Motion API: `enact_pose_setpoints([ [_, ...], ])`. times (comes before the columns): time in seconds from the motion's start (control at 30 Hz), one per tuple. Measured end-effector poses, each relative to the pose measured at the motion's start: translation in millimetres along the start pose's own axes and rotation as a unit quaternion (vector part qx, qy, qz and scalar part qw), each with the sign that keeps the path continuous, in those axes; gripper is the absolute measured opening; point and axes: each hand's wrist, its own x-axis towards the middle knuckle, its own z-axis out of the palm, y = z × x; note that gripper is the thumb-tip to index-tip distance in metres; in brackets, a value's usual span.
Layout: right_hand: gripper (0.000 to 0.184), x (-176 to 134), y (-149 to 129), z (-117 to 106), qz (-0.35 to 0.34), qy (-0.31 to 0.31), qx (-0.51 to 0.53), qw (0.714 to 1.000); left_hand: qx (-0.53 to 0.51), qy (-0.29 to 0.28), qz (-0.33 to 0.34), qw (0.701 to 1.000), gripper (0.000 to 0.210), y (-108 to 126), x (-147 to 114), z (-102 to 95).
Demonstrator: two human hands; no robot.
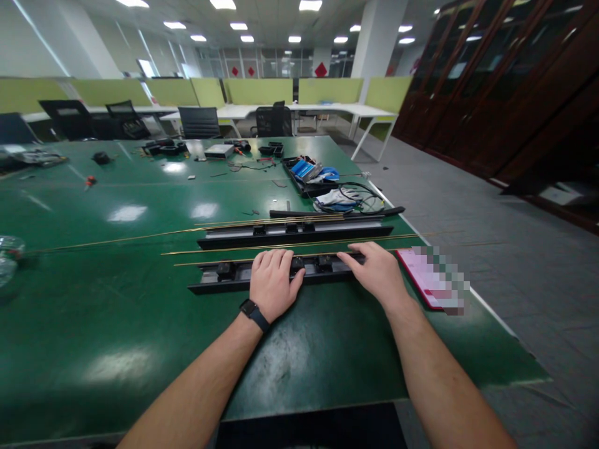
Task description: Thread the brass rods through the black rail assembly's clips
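A black channel-shaped rail [234, 288] lies across the green table in front of me, with small black blocks [324, 263] set in its trough. My left hand [275, 280], with a dark watch on its wrist, lies over the middle of this rail, its fingers bent over the far side and its thumb by a block. Towards the rail's right end, my right hand [377, 271] has its thumb inside the trough and its fingers around the far wall. A thin brass rod [213, 262] runs along that far wall, partly hidden by both hands.
Behind lies a second black rail [337, 234] with more brass rods [224, 250]. A pink-screened phone or tablet [423, 277] is near the right table edge. Further back are a black tray [299, 184] with blue packets, white gloves [339, 198] and coiled cable.
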Motion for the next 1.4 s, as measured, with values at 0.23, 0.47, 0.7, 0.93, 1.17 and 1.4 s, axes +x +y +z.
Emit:
enact_pose_setpoints([
  [0.23,0.034,2,5,-2,-0.002,-0.014,0.0,1.0,0.0,0.0,0.004,1.0,0.036,0,0,1.0],
  [0.47,0.034,3,8,-4,0.009,-0.008,-0.007,1.0,-0.002,0.001,0.002,1.0,0.036,-2,-1,0.7],
  [0.7,0.031,-1,0,3,-0.009,-0.017,0.005,1.0,-0.001,0.001,0.001,1.0,0.036,1,1,0.5],
  [0.93,0.029,2,3,-3,0.009,-0.01,0.002,1.0,0.003,0.001,0.006,1.0,0.036,0,0,0.9],
  [1.17,0.03,3,7,-3,0.019,-0.006,-0.004,1.0,0.01,-0.002,0.002,1.0,0.037,-2,-1,0.4],
  [1.4,0.032,1,2,0,-0.016,-0.009,0.009,1.0,0.008,0.008,0.005,1.0,0.037,0,0,1.6],
])
